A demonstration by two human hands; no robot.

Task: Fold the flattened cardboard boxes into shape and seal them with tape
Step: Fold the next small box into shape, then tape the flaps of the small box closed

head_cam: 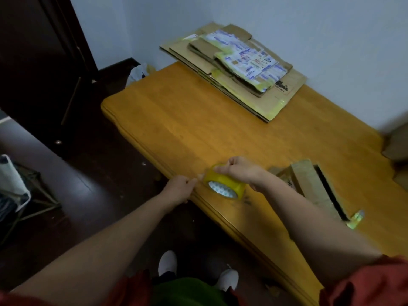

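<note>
While your right grip (240,171) curls round the yellow tape roll (225,186) at the near edge of the desk (198,129), your left grip (180,188) pinches the tape end (199,177) just beside it. A partly folded cardboard box (309,184) lies by your right forearm; the flattened boxes (231,69) sit stacked at the far corner, well apart.
</note>
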